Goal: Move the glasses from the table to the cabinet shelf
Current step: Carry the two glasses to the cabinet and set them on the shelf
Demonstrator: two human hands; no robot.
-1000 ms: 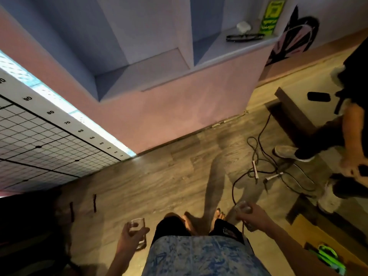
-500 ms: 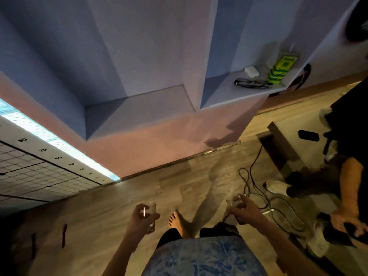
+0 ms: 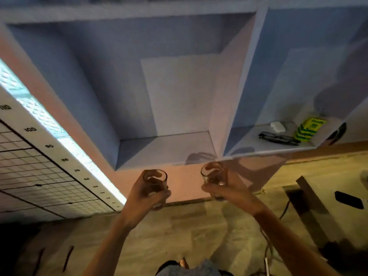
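Your fingers (image 3: pixel 159 196) on the left hand (image 3: pixel 145 194) are wrapped tight around a clear glass (image 3: pixel 155 181), and the right hand (image 3: pixel 229 191) is closed the same way on a second glass (image 3: pixel 212 174). Both glasses stand upright, mouths up, held side by side but apart, out in front of you at the cabinet's pink lower front (image 3: pixel 185 182). Neither one touches the shelf: they sit just below its front edge, the right glass close under the divider (image 3: pixel 229 96) that splits the cabinet into two bays. The left bay's shelf (image 3: pixel 163 150) lies just above your left glass, and a shadow of a hand falls on its right end. In the right bay (image 3: pixel 278 146) you can see a pair of dark spectacles (image 3: pixel 278 138) lying flat, a small white case (image 3: pixel 277 126) behind them, and a yellow-green box (image 3: pixel 308 129) just to their right. On your left, a white gridded board with printed numbers (image 3: pixel 39 172) leans along the wall. Below your arms is wooden floor (image 3: pixel 179 236); to the right, a cable (image 3: pixel 266 246) trails over it and a dark phone-like thing (image 3: pixel 349 199) lies on a lighter surface.
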